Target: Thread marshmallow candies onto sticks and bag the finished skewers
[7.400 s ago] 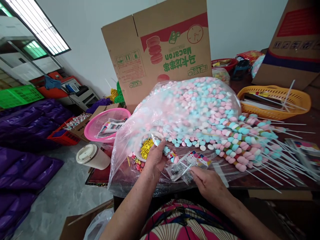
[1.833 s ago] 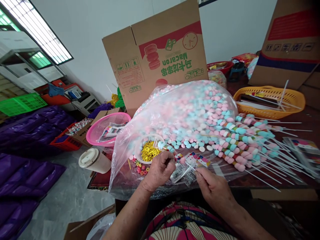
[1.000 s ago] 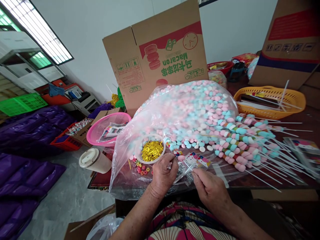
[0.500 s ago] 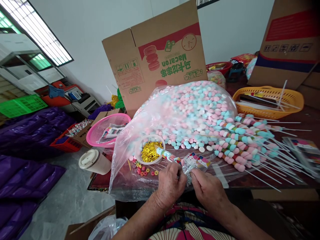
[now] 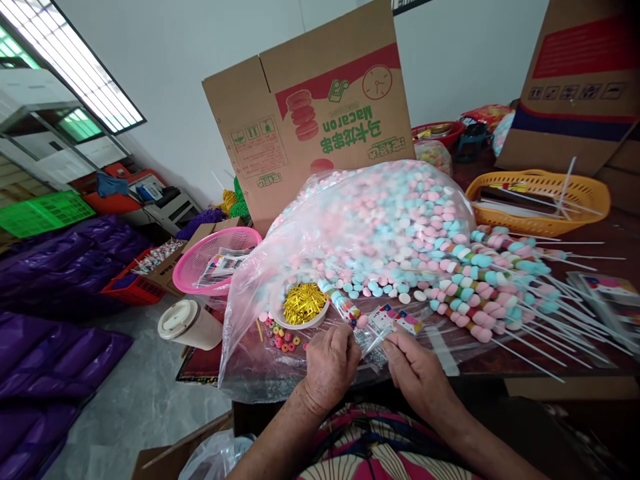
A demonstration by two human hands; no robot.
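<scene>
Pink, blue and white marshmallows on a skewer [image 5: 343, 305], in a clear wrapper with coloured print, point up and left from my left hand [image 5: 331, 363]. That hand is closed round the lower end. The fingers of my right hand [image 5: 417, 365] pinch a thin whitish strip [image 5: 377, 340], which runs towards the left fist; whether it is a tie or the wrapper's end I cannot tell. Flat printed clear bags [image 5: 407, 321] lie just beyond the right fingers. A white bowl of gold twist ties [image 5: 304, 303] stands behind my left hand.
A big clear bag of marshmallows [image 5: 370, 207] spreads across the table. Finished marshmallow skewers [image 5: 493, 283] are piled right, sticks outward, before an orange basket [image 5: 540, 223]. Left are a pink basket [image 5: 187, 273], a lidded cup [image 5: 190, 325] and small coloured rings [image 5: 286, 340]. A cardboard box [image 5: 310, 127] stands behind.
My left hand has shifted slightly left and down, and the wrapped skewer has swung right, away from over the bowl. The whitish strip between the hands now shows more plainly.
</scene>
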